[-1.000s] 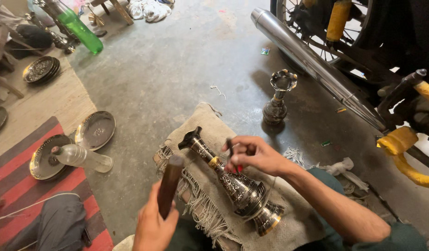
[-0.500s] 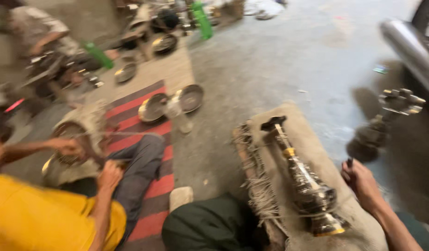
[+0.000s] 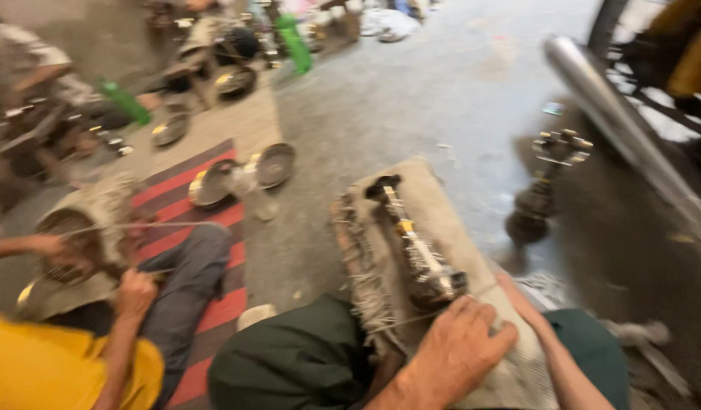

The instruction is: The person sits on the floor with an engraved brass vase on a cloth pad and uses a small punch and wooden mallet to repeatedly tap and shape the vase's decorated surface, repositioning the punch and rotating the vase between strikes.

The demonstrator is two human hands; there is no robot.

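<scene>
Metal: 1 ornate vessel [image 3: 419, 254], left hand [image 3: 460, 353] fingers curled on it; 2 green bottles [image 3: 293, 42].

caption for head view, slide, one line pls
Left hand rests on an ornate metal vase lying on a burlap pad.

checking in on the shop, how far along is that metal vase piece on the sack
Done: the ornate metal vase already shows bands of engraved pattern along its body. In hand: it lies on the burlap cloth across the lap, the left hand gripping its wide base; the right hand is mostly hidden behind it. Left: motion blur hides how much surface remains plain.
</scene>
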